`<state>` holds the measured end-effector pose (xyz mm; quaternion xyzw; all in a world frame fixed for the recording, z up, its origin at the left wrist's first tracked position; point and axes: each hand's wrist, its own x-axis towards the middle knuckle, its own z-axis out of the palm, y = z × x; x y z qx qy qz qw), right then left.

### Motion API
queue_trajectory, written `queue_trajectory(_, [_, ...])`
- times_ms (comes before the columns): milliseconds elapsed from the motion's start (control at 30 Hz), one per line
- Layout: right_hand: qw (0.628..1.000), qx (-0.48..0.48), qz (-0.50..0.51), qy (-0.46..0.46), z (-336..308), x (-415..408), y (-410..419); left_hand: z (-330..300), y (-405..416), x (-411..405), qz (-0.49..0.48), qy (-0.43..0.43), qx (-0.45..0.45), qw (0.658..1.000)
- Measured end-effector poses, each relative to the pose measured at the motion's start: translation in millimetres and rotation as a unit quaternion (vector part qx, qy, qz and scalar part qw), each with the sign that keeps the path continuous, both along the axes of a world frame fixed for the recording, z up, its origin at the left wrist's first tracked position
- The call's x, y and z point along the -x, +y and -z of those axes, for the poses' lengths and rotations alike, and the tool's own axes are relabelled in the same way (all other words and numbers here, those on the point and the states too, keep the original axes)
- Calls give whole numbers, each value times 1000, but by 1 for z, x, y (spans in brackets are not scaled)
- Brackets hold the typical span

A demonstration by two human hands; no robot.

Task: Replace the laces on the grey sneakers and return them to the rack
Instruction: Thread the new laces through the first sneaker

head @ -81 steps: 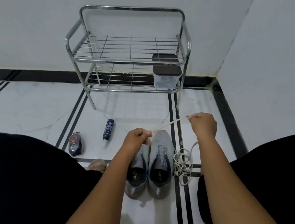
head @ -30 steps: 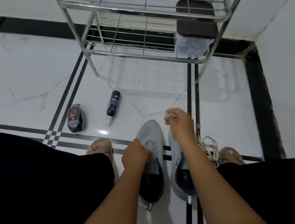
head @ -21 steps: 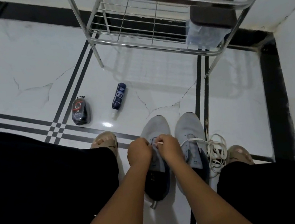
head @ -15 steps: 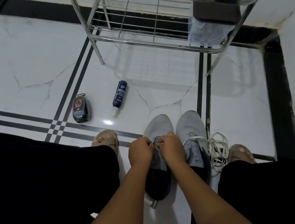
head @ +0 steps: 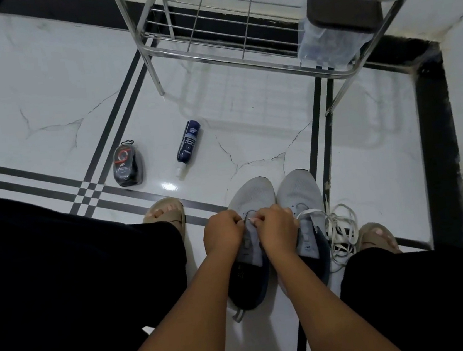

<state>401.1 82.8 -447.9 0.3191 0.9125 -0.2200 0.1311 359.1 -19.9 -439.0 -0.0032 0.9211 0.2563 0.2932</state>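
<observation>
Two bare forearms reach down from my bottom edge between black-clad knees, and both hands meet over the left grey sneaker [head: 252,202], which stands on the white tiled floor [head: 39,91] with its toe pointing away from me. My left hand [head: 223,234] is curled tight at the eyelet row, pinching what looks like a lace end, though I cannot tell exactly what sits between the fingers. My right hand [head: 276,228] is closed just beside it, fingertips pinched at the same spot near the tongue. The right grey sneaker [head: 299,193] stands touching the first one, and a white lace [head: 312,212] crosses its eyelets and runs off to a loose tangled pile of laces [head: 343,228] on the floor just to its right. A tan sandal toe [head: 166,212] shows by the left knee, another [head: 377,236] by the right. Farther out, near the crossing of the black floor stripes, lie a dark shoe-polish sponge [head: 127,166] and a blue bottle [head: 187,147] on its side, cap toward me. Beyond them the chrome wire rack [head: 209,52] stands against the wall, with a dark-lidded clear container [head: 335,31] at the right end of its lower shelf.
</observation>
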Motion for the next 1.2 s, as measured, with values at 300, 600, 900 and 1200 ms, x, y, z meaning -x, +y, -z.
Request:
queue_trajectory(300, [996,-7,-63,-59,-6,8,0,2,0,-1,14,8,3,1000])
queue_trajectory(600, [997,24,58,33,6,4,-5,2,-1,-3,41,25,0,999])
queue_trajectory(900, [994,65,53,74,23,-3,-10,5,-4,-3,90,46,-18,995])
queue_trajectory(1200, [976,71,134,154,28,-13,-13,8,-1,-4,80,41,-40,995])
